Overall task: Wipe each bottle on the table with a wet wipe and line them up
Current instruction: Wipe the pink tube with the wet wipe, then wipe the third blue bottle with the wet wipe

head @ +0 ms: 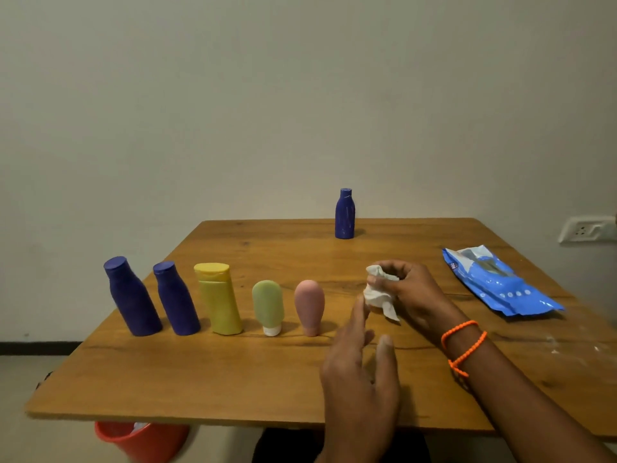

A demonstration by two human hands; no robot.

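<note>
Left hand (362, 369): fingers straight and spread, holding nothing, just in front of the wipe.
Right hand (405, 292): fingers curled round a crumpled wet wipe (380, 292), raised off the table (233, 379).
Row: five bottles upright, the pink bottle (309, 307) nearest the hands.
Risk, row: narrow caps down; a sleeve or wrist brushing past likely topples pink or green bottle (268, 305).
Far blue bottle (345, 213): unwiped by position, standing well apart near the back edge.
Risk, reach: the long stretch could knock it off the edge.

Six bottles stand on the table (233, 379) — three blue (132, 297) (176, 299) (345, 213), one yellow (219, 299), one green (268, 306), one pink (309, 306). One wipe (379, 294), one wipe pack (499, 284), one red bucket (140, 441) — and two hands (360, 385) (409, 292).
</note>
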